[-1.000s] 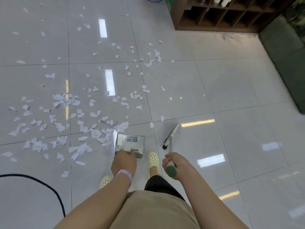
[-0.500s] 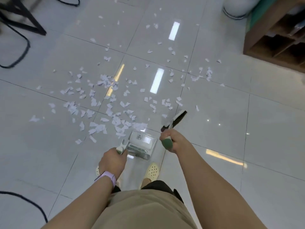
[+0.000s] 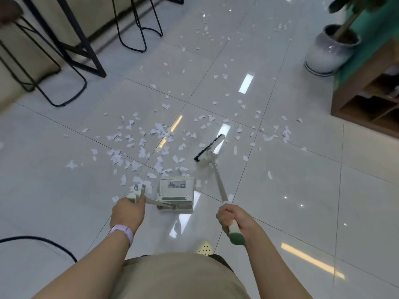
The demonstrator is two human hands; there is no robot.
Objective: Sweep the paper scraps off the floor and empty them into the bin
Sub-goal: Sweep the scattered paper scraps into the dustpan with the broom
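Observation:
White paper scraps (image 3: 138, 145) lie scattered over the glossy tiled floor, thickest just ahead of me and thinning toward the far right. My left hand (image 3: 127, 212) grips the handle of a white and green dustpan (image 3: 176, 194), which stands on the floor at the near edge of the scraps. My right hand (image 3: 234, 220) grips the green-tipped end of a white broom handle. The broom head (image 3: 209, 147), with black bristles, is out to the right of the pan among the scraps. No bin is in view.
Black metal stool and table legs (image 3: 75, 50) stand at the far left. A pale ceramic plant pot (image 3: 326, 50) and a wooden shelf unit (image 3: 367, 100) are at the far right. A black cable (image 3: 38, 239) curves over the floor at my near left. My yellow shoe (image 3: 205, 248) shows below.
My view has swung up and left, bringing stools and plant pot into sight. The broom head has reached farther out from the pan, and my right hand has drawn back toward my body.

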